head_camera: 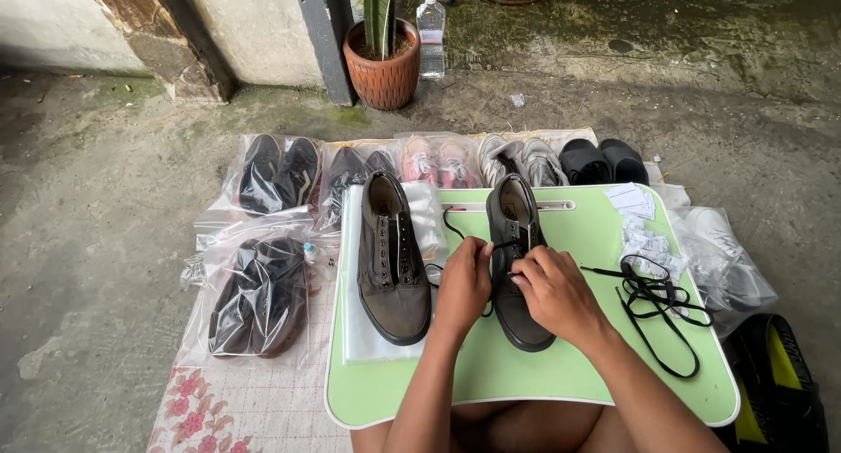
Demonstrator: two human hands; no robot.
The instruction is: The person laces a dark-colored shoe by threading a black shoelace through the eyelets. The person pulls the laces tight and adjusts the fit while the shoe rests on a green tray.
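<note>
Item: dark grey canvas shoe (517, 269), centre of frame, sole down on green bench (604, 365), toe toward us.
Left hand (462, 285): fingers pinching black lace (455, 230) beside eyelets.
Right hand (554, 293): fingers clenched on lace at tongue.
Handling, we judge: shoe light, upper soft, sole stiff; steady by sides. Lace limp, thin, slippery; pinch near tip.
Adjacent: matching unlaced shoe (392, 260) left; spare black laces (659, 308) right; bagged shoes (259, 295) far left.

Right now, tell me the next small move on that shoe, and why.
Probably pull the lace end through the eyelet: both the left hand and right hand pinch a black lace over the dark shoe, which looks only partly laced. The spare lace lies loose beside it.
</note>
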